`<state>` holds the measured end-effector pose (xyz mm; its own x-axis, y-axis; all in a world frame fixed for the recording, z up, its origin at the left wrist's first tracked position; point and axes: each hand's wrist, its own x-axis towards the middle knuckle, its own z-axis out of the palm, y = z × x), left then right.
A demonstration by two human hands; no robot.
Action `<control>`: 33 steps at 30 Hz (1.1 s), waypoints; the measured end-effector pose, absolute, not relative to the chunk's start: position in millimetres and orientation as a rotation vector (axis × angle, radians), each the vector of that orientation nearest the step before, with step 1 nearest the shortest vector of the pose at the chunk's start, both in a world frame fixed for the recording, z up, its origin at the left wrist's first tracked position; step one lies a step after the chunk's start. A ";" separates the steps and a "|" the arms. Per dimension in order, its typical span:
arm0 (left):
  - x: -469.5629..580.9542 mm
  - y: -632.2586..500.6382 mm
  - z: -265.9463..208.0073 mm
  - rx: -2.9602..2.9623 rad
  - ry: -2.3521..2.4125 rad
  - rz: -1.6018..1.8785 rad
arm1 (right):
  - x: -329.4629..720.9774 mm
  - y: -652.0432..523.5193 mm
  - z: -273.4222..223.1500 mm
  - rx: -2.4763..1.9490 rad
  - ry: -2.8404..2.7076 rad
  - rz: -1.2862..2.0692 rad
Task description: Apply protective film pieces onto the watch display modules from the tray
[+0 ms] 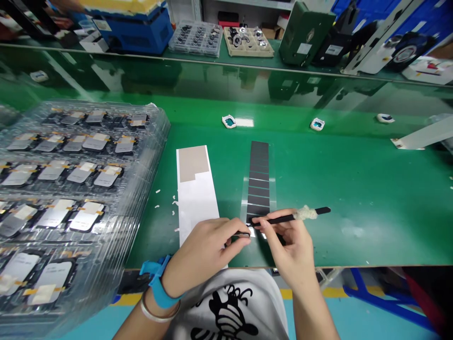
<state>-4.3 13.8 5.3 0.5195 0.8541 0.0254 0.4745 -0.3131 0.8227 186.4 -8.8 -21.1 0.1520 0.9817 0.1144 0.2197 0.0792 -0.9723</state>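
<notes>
Head view: both hands are close together over the near edge of a green table (361,189). The left hand (205,245) has its thumb and index finger nearly closed on a small dark piece (242,234), held just beside the near end of a black strip (259,177); its other fingers are curled and partly hidden. The right hand (293,241) pinches a slim black tool (283,219) between thumb and fingers, with the rear end pointing right and a pale wrapping (306,213) around the shaft. The tool's tip is at the small dark piece, but I cannot tell whether they touch.

The black strip is a row of dark rectangles on clear film, running away from the hands. To its left lies a white sheet (198,203) with a beige patch (193,163) at its far end; the left hand covers part of the sheet. White scraps (157,191) lie between it and a stack of clear trays (146,165) holding flat silver parts (53,212). Toward the back of the table, 3 white-framed pieces (229,122) sit well apart. A blue band (161,290) circles the left wrist.
</notes>
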 end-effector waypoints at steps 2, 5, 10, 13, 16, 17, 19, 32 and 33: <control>-3.7 14.2 4.8 2.020 1.088 0.540 | 186.2 -8.2 -21.3 -1.352 -1.260 0.933; -3.6 14.5 3.8 2.006 1.106 0.538 | 186.3 -7.7 -21.0 -1.366 -1.236 0.946; -2.7 15.2 3.5 1.971 1.126 0.548 | 186.1 -8.3 -21.2 -1.387 -1.250 0.940; -2.3 14.9 3.0 1.957 1.135 0.547 | 184.7 -7.5 -21.6 -1.378 -1.219 0.957; -2.4 13.9 2.1 1.947 1.138 0.557 | 184.1 -5.7 -19.6 -1.332 -1.155 0.951; -2.4 13.8 1.9 1.949 1.138 0.573 | 184.3 -5.4 -17.7 -1.310 -1.133 0.945; -2.1 13.9 1.7 1.953 1.133 0.635 | 184.2 -6.0 -11.6 -1.260 -1.089 0.931; -4.3 12.8 4.7 1.996 1.135 0.907 | 128.9 -13.6 21.2 -0.909 -1.096 0.729; -4.3 12.5 4.6 2.007 1.143 0.905 | 126.2 -12.4 19.9 -0.917 -1.089 0.702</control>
